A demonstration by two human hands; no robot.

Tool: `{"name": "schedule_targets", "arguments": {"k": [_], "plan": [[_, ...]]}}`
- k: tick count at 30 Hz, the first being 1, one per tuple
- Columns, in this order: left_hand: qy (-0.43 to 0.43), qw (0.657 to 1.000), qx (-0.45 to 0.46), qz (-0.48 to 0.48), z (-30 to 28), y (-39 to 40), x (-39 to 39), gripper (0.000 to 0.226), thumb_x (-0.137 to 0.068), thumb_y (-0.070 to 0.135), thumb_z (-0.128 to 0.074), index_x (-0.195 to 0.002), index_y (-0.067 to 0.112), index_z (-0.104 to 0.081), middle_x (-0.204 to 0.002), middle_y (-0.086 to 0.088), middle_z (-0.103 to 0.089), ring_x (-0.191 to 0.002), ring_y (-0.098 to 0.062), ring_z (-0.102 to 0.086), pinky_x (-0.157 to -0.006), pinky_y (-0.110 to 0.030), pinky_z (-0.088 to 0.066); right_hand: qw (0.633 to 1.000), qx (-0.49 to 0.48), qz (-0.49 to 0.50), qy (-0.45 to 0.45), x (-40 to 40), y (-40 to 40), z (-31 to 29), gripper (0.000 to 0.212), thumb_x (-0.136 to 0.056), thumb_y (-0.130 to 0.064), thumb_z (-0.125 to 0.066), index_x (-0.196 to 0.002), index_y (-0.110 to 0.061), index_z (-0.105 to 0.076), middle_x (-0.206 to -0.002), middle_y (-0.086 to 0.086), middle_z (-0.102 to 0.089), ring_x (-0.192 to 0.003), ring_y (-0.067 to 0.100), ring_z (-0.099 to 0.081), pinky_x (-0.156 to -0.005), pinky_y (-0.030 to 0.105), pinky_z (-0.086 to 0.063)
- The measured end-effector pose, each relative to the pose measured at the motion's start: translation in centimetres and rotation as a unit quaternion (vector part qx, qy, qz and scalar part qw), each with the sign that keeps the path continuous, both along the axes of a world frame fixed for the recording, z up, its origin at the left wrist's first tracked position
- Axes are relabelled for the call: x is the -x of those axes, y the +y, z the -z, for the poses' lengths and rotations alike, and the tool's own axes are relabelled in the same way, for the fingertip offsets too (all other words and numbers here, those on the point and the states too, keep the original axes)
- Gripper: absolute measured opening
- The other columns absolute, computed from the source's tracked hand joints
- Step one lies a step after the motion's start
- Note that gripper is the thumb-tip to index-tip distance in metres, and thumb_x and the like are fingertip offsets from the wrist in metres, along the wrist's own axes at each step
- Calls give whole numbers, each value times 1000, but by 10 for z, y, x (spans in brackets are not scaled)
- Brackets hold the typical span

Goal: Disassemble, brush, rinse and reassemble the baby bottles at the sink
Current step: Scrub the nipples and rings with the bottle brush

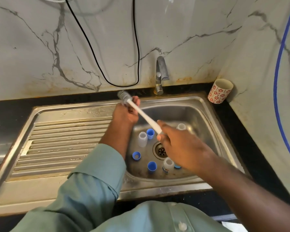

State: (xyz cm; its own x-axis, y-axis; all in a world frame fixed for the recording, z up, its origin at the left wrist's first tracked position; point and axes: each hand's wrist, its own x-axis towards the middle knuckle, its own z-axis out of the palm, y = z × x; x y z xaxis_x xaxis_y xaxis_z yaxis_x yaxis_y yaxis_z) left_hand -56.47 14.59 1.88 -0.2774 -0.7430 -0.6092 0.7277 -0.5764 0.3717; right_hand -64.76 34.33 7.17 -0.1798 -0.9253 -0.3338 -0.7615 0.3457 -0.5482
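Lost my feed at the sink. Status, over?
Right hand grips brush handle. Left hand curled near bristle head; what it holds is unclear. Bottles and blue caps loose in basin. Tap dry, nothing blocking.

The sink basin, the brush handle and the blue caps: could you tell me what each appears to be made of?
The sink basin looks like brushed stainless steel: grey, dully reflective, with stains. The brush handle, held by the right hand, seems matte white plastic, smooth and uniform. The blue caps look like opaque moulded plastic, evenly coloured. The left hand grips something near the bristles, which I cannot make out.
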Motion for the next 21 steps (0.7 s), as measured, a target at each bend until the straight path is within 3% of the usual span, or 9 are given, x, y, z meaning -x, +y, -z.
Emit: {"name": "schedule_targets", "arguments": {"k": [4,7,9,11,13,14,18,21], "plan": [[-15,1000,15,15,2,9,11,32,-107,18,-40,-95,-7,-57,-75,-18,-67,-51,-23,-69,-54,-31,-60,999,14,22,47,-1,-5,10,45,-102,-40,-29,-146,-32,-28,-86,-3,-57,-74,21,-60,-70,41,-53],[11,1000,6,-13,0,10,7,32,-108,16,-34,-96,-5,-56,-80,-18,-63,-65,-24,-65,-86,-29,-57,1000,13,26,9,5,1,14,44,-103,-43,-31,-146,-44,-24,-80,-9,-58,-66,11,-61,-60,34,-50],[18,999,5,-27,-1,2,-1,34,-108,19,-34,-100,-5,-57,-79,-19,-66,-65,-23,-67,-77,-31,-61,1000,2,-6,-5,-1,14,12,38,-103,-40,-32,-141,-44,-32,-66,-8,-54,-52,4,-55,-54,28,-44],[-10,1000,22,-3,-2,4,2,38,-108,19,-33,-97,-6,-58,-70,-18,-70,-57,-22,-70,-58,-33,-61,1000,14,18,6,3,4,15,38,-103,-40,-32,-141,-43,-33,-78,-5,-61,-65,11,-62,-62,36,-53],[-1,1000,24,14,-3,8,7,42,-109,17,-28,-90,-6,-58,-62,-16,-68,-48,-21,-68,-48,-32,-59,999,19,43,20,7,-1,13,44,-102,-43,-32,-146,-44,-26,-91,-3,-64,-79,20,-65,-73,44,-56],[6,1000,21,7,-3,8,5,41,-108,15,-28,-89,-5,-57,-60,-16,-66,-46,-21,-65,-46,-32,-58,999,20,35,24,7,3,12,44,-102,-44,-32,-146,-45,-24,-90,-3,-64,-77,21,-65,-72,44,-57],[4,998,49,47,0,9,-2,33,-105,13,-36,-83,0,-57,-63,-12,-64,-48,-17,-62,-51,-29,-58,1000,15,-7,8,0,19,8,38,-103,-41,-32,-141,-46,-28,-80,-3,-61,-65,13,-61,-58,35,-54],[-7,994,63,84,0,22,9,35,-107,13,-34,-89,-5,-59,-64,-15,-68,-52,-19,-68,-56,-31,-61,998,16,44,35,10,2,7,45,-103,-42,-31,-148,-42,-24,-88,-3,-62,-75,18,-65,-70,42,-57]]}}
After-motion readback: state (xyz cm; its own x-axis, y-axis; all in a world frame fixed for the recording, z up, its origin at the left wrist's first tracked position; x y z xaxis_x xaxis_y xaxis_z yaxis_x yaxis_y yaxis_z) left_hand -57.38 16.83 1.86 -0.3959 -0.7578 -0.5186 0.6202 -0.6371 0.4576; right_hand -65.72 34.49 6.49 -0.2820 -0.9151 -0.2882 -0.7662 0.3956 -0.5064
